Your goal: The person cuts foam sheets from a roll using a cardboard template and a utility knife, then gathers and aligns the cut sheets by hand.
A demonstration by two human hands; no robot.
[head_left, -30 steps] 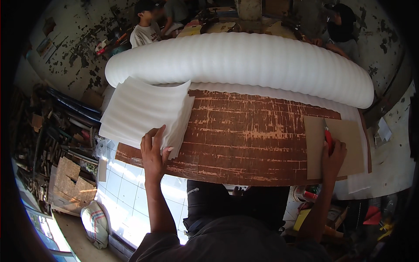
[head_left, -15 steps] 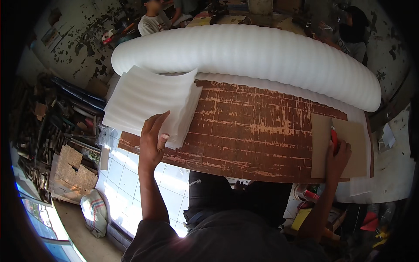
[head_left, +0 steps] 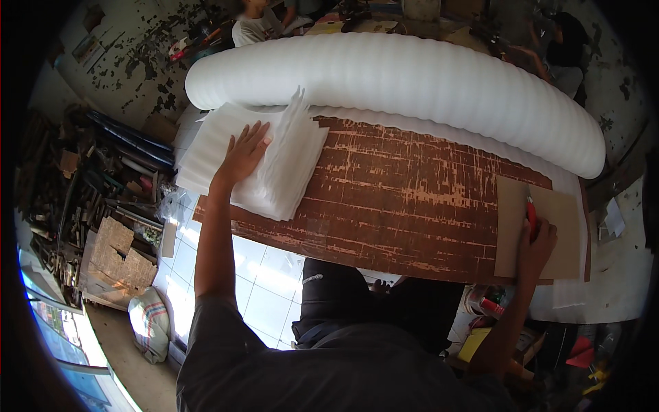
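Note:
My left hand [head_left: 246, 152] lies flat, fingers spread, on top of a stack of white foam sheets [head_left: 292, 175] at the left of the table. The stack's right edges fan upward beside the hand. At the right, my right hand [head_left: 539, 244] is wrapped round a red utility knife [head_left: 531, 211], its tip pointing away from me. That hand rests over a tan cardboard rectangle [head_left: 511, 230], which lies on the worn brown board [head_left: 405, 206]. Behind the board stretches a large roll of white foam [head_left: 391, 72], with a loose layer coming out from under it.
Two people [head_left: 257, 24] sit beyond the roll at the far left, another [head_left: 566, 48] at the far right. Scrap wood [head_left: 62, 199] is heaped on the left, near a woven sack [head_left: 149, 323]. White floor tiles [head_left: 264, 281] show below the board.
My left hand has moved forward from the stack's near edge and now presses flat on top. The foam sheets' right edges have bent upward. The right hand still grips the knife on the cardboard.

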